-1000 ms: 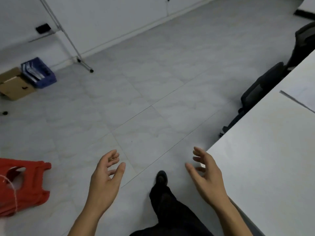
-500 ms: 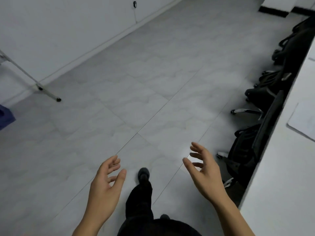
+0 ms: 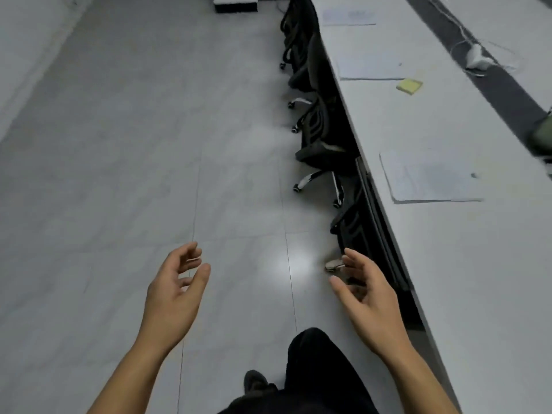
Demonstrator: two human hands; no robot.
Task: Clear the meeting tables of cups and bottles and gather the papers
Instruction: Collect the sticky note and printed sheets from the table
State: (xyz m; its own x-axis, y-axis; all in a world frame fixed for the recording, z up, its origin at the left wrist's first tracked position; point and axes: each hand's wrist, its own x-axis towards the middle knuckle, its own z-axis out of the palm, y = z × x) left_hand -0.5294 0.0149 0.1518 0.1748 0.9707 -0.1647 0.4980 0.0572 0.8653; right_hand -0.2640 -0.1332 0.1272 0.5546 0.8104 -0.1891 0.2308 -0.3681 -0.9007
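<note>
— Papers (image 3: 430, 176): where do they lie?
— Flat on the long white table (image 3: 478, 279) to the right, in three lots well apart along its near side. The nearest sheet is ahead of the right hand (image 3: 367, 291). The others are farther up, one near a yellow notepad (image 3: 409, 86).
— And the hands?
— Both empty. The left hand (image 3: 173, 291) hangs over the floor, fingers loosely curled round nothing. The right is spread the same way, beside the table edge and touching nothing.
— Which step, then?
— The approach, I'd say; no gathering has begun.
— Next move?
— Probably a reach with the right hand over the chairs (image 3: 322, 150) tucked under the edge, then sliding the nearest sheet to the edge to lift it. A dark thing (image 3: 542, 138) at the far right may be a cup or bottle, but it's too blurred to tell.
</note>
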